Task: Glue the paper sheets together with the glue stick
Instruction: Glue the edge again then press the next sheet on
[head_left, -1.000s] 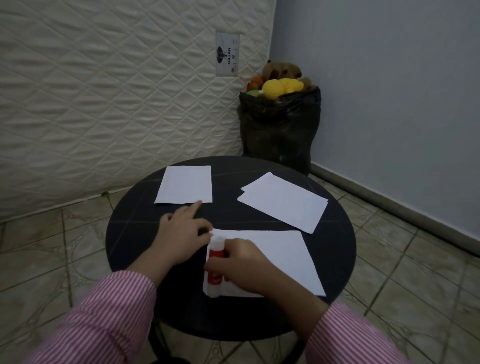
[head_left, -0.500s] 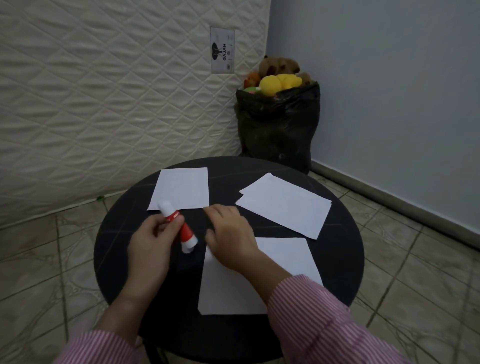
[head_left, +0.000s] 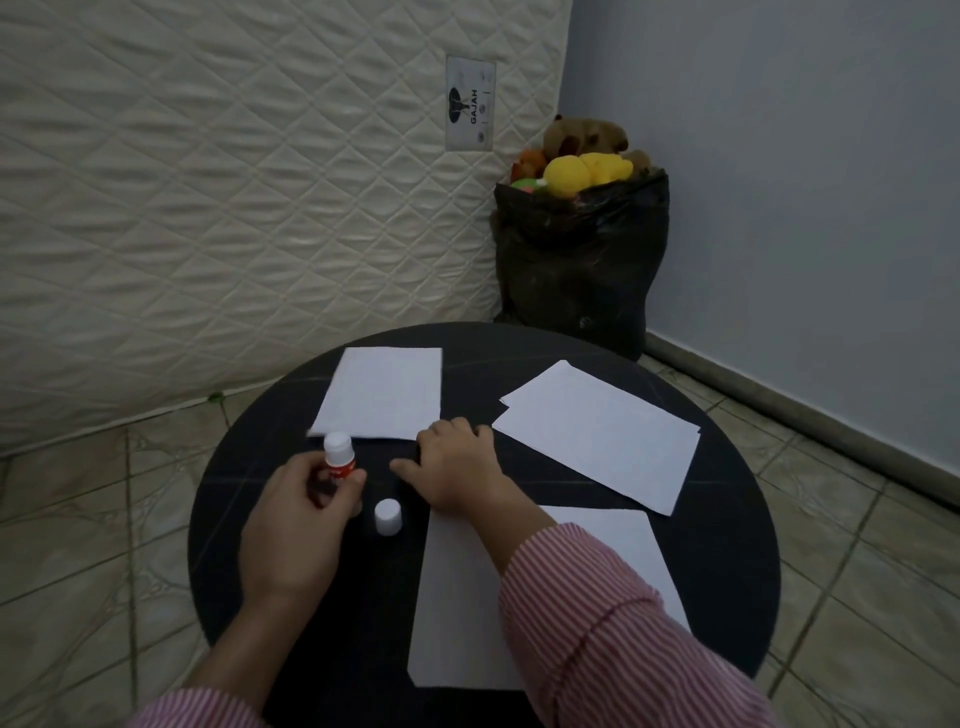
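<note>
My left hand (head_left: 304, 512) grips a red-and-white glue stick (head_left: 340, 457), held upright over the round black table (head_left: 727, 545). Its white cap (head_left: 388, 516) stands on the table just right of that hand. My right hand (head_left: 457, 467) rests palm down, fingers spread, on the top edge of the near white sheet (head_left: 467, 597). A second sheet (head_left: 382, 392) lies at the far left of the table, its near corner just behind the glue stick. At the far right lie two overlapping sheets (head_left: 597, 431).
A quilted mattress (head_left: 208, 208) leans against the wall behind the table. A black bag (head_left: 576, 270) stuffed with plush toys stands in the corner. Tiled floor (head_left: 857, 545) surrounds the small table, whose edges are close on every side.
The glue stick passed from my right hand to my left. The cap came off and now stands on the table. My right hand moved up onto the near sheet's top edge.
</note>
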